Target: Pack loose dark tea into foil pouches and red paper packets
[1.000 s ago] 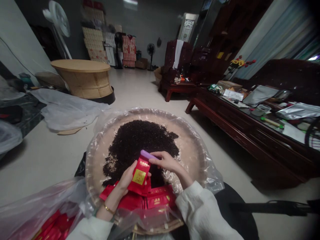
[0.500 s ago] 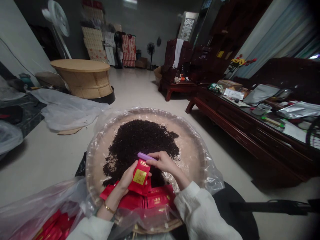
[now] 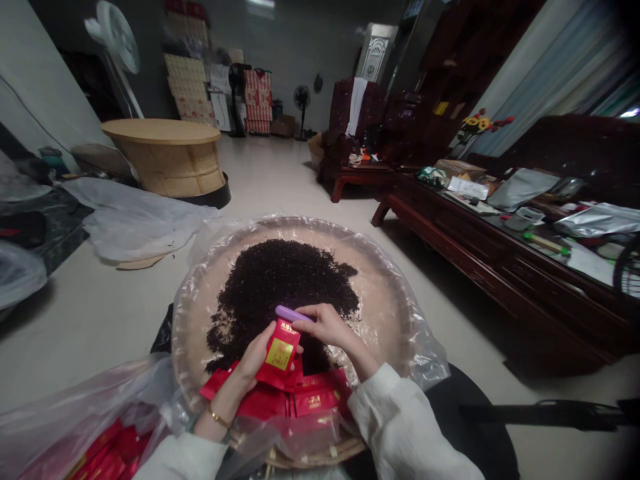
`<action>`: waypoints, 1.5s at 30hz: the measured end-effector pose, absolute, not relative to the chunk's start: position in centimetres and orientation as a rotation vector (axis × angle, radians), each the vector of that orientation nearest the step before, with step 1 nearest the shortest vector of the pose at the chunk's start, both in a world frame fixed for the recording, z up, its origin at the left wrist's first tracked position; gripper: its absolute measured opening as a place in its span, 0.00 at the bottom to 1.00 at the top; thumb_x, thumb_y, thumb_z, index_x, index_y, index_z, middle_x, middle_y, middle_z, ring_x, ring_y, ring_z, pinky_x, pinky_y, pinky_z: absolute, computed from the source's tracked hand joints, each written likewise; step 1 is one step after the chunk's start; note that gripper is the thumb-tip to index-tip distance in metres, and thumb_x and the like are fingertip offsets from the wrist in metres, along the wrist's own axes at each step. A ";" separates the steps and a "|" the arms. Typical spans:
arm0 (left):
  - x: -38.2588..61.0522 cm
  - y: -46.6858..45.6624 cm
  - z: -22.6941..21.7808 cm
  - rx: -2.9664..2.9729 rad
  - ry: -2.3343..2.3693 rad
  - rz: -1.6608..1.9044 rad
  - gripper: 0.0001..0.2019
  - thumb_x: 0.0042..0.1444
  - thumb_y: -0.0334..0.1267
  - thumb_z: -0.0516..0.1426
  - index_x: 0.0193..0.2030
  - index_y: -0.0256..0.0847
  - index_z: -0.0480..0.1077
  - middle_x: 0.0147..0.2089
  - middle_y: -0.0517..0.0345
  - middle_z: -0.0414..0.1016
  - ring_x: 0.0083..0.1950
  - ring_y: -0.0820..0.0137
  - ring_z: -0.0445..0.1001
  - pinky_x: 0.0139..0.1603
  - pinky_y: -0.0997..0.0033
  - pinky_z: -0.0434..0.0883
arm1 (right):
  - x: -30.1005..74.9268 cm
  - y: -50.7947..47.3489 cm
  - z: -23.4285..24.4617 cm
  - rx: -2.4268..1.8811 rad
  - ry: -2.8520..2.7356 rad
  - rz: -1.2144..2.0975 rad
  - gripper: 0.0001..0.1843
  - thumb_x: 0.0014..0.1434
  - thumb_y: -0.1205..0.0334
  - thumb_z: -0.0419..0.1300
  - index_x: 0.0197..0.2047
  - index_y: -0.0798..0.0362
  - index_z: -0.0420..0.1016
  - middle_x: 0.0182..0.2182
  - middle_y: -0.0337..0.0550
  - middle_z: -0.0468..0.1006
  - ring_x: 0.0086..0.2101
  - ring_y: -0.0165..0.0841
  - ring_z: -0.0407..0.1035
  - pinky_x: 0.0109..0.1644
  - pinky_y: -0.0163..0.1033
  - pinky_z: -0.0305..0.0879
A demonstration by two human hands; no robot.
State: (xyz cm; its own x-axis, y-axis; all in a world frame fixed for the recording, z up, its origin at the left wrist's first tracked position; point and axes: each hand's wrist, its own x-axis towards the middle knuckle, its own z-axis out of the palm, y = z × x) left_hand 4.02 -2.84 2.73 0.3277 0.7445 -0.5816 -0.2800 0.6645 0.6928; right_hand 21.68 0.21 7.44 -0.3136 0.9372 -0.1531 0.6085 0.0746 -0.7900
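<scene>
My left hand [image 3: 256,353] is closed around a small red tea packet [image 3: 281,352] with a gold label, holding it upright over the tray. In my right hand [image 3: 327,327] is a slim purple tool with a rounded end [image 3: 290,313], pinched between thumb and fingers. It lies across the packet's top edge; its exact kind is not clear. Below and beyond both hands, a heap of dark loose tea leaves [image 3: 285,273] spreads over a round, plastic-lined woven tray [image 3: 393,300]. More red packets [image 3: 317,395] lie at the tray's near edge, just under my hands.
A clear plastic bag [image 3: 145,380] with several red packets [image 3: 113,453] sits at the lower left. To the right stands a long dark wooden table [image 3: 480,247] loaded with items. A round wooden-topped table [image 3: 163,131] and plastic sheeting [image 3: 135,220] are at the left.
</scene>
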 end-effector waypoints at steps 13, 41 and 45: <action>4.0 -2.9 2.4 0.524 1.018 0.735 0.24 0.62 0.52 0.49 0.46 0.29 0.71 0.29 0.42 0.81 0.20 0.64 0.77 0.23 0.68 0.73 | 21.8 -0.1 7.3 -1.464 -1.991 1.144 0.19 0.57 0.50 0.59 0.45 0.52 0.80 0.33 0.38 0.80 0.33 0.33 0.68 0.34 0.33 0.57; 3.7 -3.3 2.1 0.610 0.925 0.604 0.28 0.57 0.58 0.52 0.41 0.30 0.73 0.31 0.42 0.82 0.22 0.65 0.77 0.25 0.68 0.72 | 19.9 0.0 5.8 -1.458 -2.219 0.470 0.12 0.63 0.52 0.57 0.35 0.51 0.74 0.30 0.40 0.78 0.31 0.31 0.71 0.33 0.32 0.57; 3.6 -3.4 2.0 0.649 0.940 0.615 0.28 0.56 0.59 0.53 0.41 0.30 0.73 0.29 0.44 0.81 0.22 0.65 0.77 0.24 0.69 0.72 | 19.2 0.5 4.1 -1.370 -2.266 0.410 0.15 0.63 0.56 0.58 0.27 0.52 0.69 0.24 0.38 0.74 0.25 0.27 0.66 0.29 0.31 0.52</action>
